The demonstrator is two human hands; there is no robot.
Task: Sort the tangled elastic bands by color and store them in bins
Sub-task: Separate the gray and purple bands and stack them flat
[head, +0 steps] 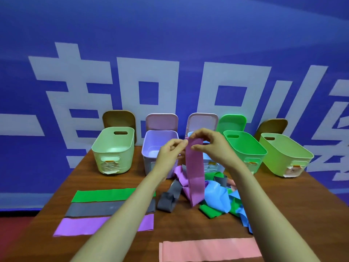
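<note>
Possibly a staged demo space, large blue printed banner (pixel 170 31) as backdrop, brown wooden table (pixel 294 201) before it

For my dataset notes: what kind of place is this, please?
Probably a staged recording or demonstration corner, not a home: a wooden table stands before a large blue printed banner with white characters, and on the table five open plastic bins stand in a row.
</note>
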